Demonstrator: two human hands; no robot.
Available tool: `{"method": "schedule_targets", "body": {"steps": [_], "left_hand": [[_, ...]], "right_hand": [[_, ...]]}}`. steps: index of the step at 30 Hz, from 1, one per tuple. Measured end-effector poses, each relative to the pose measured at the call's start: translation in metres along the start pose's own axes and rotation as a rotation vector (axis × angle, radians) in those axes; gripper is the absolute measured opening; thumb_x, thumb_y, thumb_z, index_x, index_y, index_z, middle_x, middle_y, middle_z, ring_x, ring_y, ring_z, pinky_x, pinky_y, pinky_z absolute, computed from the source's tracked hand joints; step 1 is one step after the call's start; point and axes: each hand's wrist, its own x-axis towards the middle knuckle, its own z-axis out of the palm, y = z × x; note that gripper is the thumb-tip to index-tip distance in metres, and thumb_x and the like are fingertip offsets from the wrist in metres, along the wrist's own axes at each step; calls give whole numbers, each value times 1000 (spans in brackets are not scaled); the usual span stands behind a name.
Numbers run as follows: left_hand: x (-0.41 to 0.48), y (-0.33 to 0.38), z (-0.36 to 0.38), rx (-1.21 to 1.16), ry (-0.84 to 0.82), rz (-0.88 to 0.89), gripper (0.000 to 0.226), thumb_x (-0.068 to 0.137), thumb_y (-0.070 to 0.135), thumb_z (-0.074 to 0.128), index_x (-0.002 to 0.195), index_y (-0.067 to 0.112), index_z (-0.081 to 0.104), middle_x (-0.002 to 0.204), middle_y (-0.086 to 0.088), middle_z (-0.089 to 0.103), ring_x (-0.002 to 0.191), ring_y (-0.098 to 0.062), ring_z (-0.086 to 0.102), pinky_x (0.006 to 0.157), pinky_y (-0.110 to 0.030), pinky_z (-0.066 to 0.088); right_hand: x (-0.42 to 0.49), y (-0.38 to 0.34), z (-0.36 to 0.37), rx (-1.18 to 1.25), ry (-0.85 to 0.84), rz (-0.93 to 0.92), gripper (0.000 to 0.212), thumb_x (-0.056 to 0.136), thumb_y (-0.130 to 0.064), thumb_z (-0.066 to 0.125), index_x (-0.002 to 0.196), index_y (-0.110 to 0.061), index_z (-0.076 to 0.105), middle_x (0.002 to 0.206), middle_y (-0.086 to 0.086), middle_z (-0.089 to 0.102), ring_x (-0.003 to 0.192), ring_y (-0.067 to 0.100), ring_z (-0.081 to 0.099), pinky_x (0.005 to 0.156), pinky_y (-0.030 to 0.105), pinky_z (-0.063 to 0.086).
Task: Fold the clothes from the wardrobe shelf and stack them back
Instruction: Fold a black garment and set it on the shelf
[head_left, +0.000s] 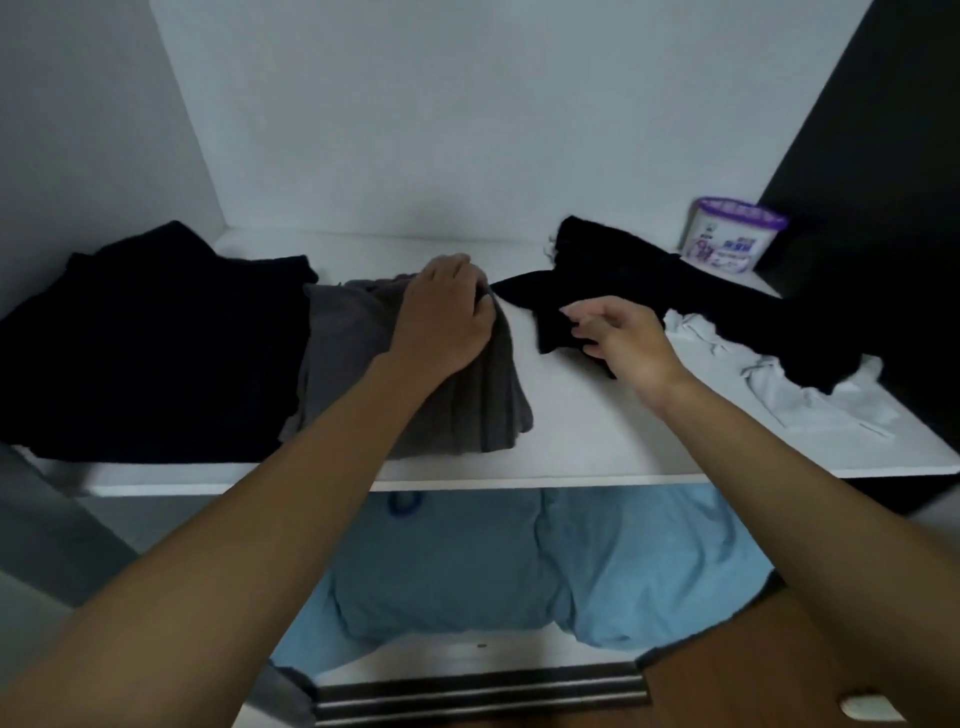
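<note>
A grey garment (343, 364) lies folded on the white wardrobe shelf (582, 415), left of centre. My left hand (447, 317) rests on its far right corner, fingers curled around the cloth edge. A loose black garment (691, 296) sprawls across the shelf's right side. My right hand (618, 332) pinches its near left end between thumb and fingers. A crumpled white garment (810, 395) lies partly under the black one. A dark folded pile (150, 343) sits at the shelf's left, beside the grey garment.
A white tub with a purple lid (732, 234) stands at the back right corner. White walls close the shelf at the left and back; a dark panel (883, 182) stands at the right. Light blue cloth (519, 566) fills the shelf below.
</note>
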Motion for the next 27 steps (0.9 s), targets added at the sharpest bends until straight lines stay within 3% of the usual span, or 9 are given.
{"method": "schedule_targets", "body": {"steps": [3, 8, 13, 15, 17, 20, 24, 27], "left_hand": [[16, 43, 20, -80, -111, 94, 33, 96, 25, 55, 125, 12, 59, 130, -7, 58, 121, -26, 52, 103, -41, 40], [36, 113, 88, 84, -393, 79, 51, 91, 34, 61, 138, 17, 48, 138, -4, 53, 125, -27, 50, 104, -45, 38], [51, 151, 143, 194, -412, -50, 36, 87, 16, 56, 123, 17, 55, 112, -4, 64, 108, -28, 57, 100, -43, 37], [56, 155, 150, 14, -463, -86, 27, 90, 12, 49, 107, 20, 69, 108, -3, 70, 99, -22, 62, 95, -38, 46], [60, 162, 147, -234, -534, -105, 31, 90, 11, 47, 77, 18, 73, 97, -4, 75, 88, -12, 58, 77, -25, 46], [58, 173, 132, -396, -627, -112, 38, 86, 7, 48, 54, 18, 65, 58, 11, 63, 49, -1, 47, 48, -13, 35], [55, 178, 115, -374, -734, -209, 28, 79, 16, 51, 61, 21, 72, 45, 17, 56, 38, 2, 47, 40, -11, 34], [56, 180, 113, -409, -761, -372, 16, 68, 29, 67, 74, 20, 79, 60, 8, 69, 50, -5, 62, 47, -17, 42]], "right_hand": [[5, 15, -58, -44, 106, 53, 23, 95, -1, 52, 90, -14, 69, 95, 3, 68, 92, 18, 64, 74, 22, 52], [26, 48, -136, -142, 195, 130, 24, 92, -3, 57, 78, -19, 68, 92, 6, 67, 87, 19, 61, 79, 34, 51], [72, 66, -196, -310, 232, 81, 16, 89, -7, 62, 98, -18, 71, 104, 2, 70, 98, 18, 65, 77, 21, 51], [94, 76, -215, -423, 215, 75, 20, 87, -15, 67, 107, -17, 68, 114, 4, 68, 108, 20, 63, 93, 28, 50], [110, 87, -229, -573, 132, 122, 37, 85, -30, 72, 119, -17, 62, 122, 5, 64, 114, 25, 60, 102, 38, 48], [119, 105, -240, -852, -37, 265, 58, 81, -49, 73, 130, -24, 56, 131, 4, 59, 125, 29, 53, 108, 46, 41], [128, 119, -239, -913, 122, 129, 14, 89, -29, 64, 102, -27, 70, 113, 2, 69, 111, 29, 60, 104, 48, 36], [134, 118, -241, -784, 200, 163, 19, 92, -22, 59, 104, -16, 72, 113, 10, 69, 106, 33, 64, 95, 43, 51]]}}
